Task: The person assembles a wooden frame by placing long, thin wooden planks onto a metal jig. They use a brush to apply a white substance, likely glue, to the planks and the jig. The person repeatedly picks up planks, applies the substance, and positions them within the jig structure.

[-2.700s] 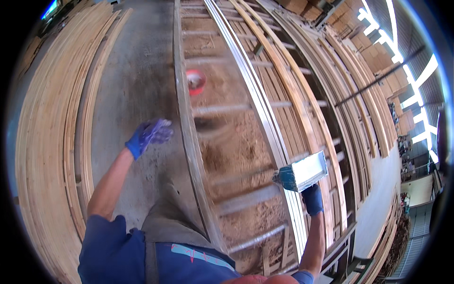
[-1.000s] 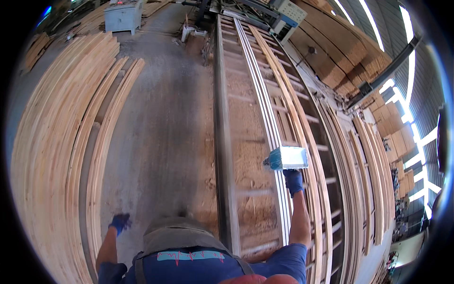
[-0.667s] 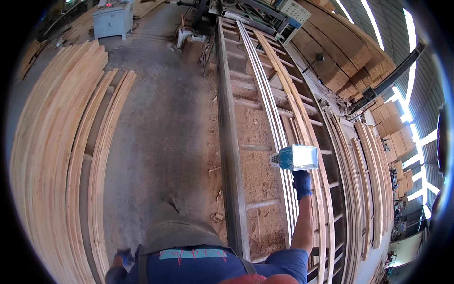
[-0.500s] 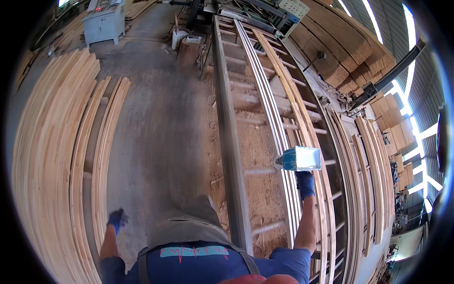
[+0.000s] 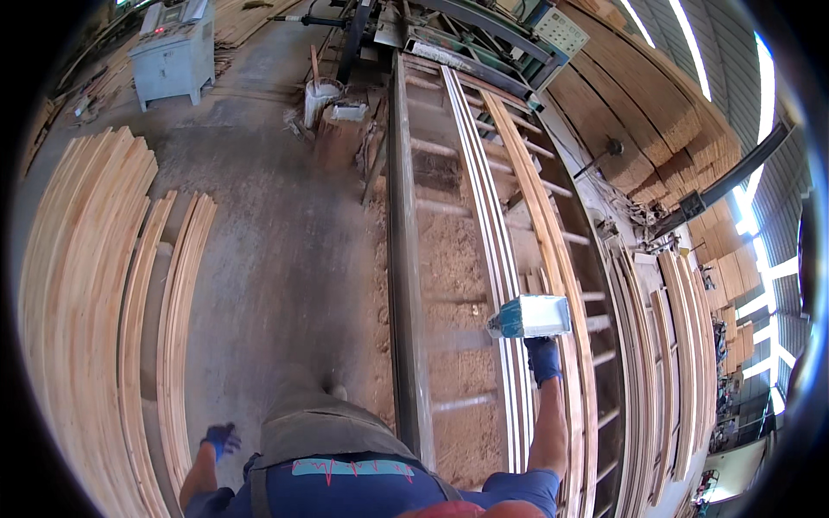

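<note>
My right hand (image 5: 542, 359), in a dark blue glove, is closed on a glue spreader (image 5: 544, 316), a box-shaped hopper, blue outside and white inside. Its blue end is over several narrow wooden strips with white upper edges (image 5: 485, 194); whether it touches them I cannot tell. Beside those strips, to the right, lies a bare plank (image 5: 537, 207). Both run lengthwise on a metal frame with crossbars (image 5: 445, 207). Out to my left hangs my left hand (image 5: 223, 439), gloved, empty, its fingers apart, close to a stack of thin boards (image 5: 186, 302).
A large stack of planks (image 5: 73, 285) fills the left side. A machine (image 5: 466, 65) stands at the frame's far end, with a white bucket (image 5: 321, 102) on the floor to its left. A grey control cabinet (image 5: 173, 62) is farther left. More boards (image 5: 673, 345) lie at right.
I have moved forward along the frame, and the machine and bucket appear nearer. The spreader has travelled along the white-edged strips in my right hand. My left hand still hangs free.
</note>
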`<state>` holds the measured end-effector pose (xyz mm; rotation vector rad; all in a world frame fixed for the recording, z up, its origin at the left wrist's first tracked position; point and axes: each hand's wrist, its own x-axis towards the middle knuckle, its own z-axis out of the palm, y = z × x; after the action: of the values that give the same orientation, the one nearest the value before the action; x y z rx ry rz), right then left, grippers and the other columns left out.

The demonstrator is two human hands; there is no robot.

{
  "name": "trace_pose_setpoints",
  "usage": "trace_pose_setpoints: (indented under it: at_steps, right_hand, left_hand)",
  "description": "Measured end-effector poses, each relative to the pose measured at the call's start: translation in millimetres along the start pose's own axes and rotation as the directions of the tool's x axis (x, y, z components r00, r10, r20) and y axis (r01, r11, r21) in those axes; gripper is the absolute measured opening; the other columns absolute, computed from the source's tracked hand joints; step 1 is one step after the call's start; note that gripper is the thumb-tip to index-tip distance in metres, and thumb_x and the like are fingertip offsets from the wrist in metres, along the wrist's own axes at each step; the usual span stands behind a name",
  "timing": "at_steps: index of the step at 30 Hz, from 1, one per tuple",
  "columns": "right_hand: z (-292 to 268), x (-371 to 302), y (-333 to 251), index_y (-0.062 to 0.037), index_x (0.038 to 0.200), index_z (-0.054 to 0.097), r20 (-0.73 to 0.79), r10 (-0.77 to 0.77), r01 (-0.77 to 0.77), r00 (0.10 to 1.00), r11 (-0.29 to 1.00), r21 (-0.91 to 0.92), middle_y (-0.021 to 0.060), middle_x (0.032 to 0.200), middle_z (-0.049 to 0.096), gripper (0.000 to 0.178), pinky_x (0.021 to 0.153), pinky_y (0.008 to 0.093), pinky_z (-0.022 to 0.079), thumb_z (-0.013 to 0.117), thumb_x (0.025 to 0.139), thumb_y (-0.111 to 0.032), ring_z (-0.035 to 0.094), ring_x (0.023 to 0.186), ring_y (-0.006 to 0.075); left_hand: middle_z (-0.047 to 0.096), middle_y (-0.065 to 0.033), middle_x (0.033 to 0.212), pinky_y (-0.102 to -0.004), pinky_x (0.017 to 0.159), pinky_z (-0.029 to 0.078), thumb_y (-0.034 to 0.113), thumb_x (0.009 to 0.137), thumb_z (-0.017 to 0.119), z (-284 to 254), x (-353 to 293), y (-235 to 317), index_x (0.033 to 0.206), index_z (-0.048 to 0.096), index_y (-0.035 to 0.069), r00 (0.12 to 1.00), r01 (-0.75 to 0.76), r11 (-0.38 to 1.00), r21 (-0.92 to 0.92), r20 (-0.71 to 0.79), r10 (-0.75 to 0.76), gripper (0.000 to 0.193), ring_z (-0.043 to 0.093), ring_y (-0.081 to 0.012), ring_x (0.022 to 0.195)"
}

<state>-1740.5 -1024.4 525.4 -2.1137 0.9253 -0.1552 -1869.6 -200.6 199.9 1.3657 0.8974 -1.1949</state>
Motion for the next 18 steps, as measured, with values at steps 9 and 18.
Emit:
trace_pose_setpoints:
  at_steps: [9,18]
  right_hand:
    - [114.2,255.1,-158.0,-0.0072,0.082,0.064,-0.042,-0.023,0.021,0.999,0.999,-0.042,0.0019,0.051,0.05,0.027,0.035,0.032,0.039,0.067,0.089,-0.033,0.049,0.039,0.0124]
    - [207.3,481.6,-326.5,-0.0088,0.077,0.063,-0.045,-0.121,0.12,0.992,0.993,-0.011,0.0029,0.05,0.049,0.033,0.036,0.0316,0.038,0.062,0.091,-0.038,0.047,0.037,0.0128]
  left_hand:
    - [0.07,-0.016,0.092,-0.0447,0.063,0.05,0.044,0.098,0.046,-22.6,70.9,258.2,0.108,0.058,0.006,0.99,0.085,0.994,-0.064,-0.107,-0.091,0.04,0.066,-0.0304,0.07]
    - [0.069,-0.0098,0.086,-0.0335,0.058,0.047,0.042,0.096,0.052,-94.5,104.8,734.0,0.108,0.059,0.014,0.86,-0.468,0.87,-0.156,-0.307,0.408,0.032,0.064,-0.0211,0.065]
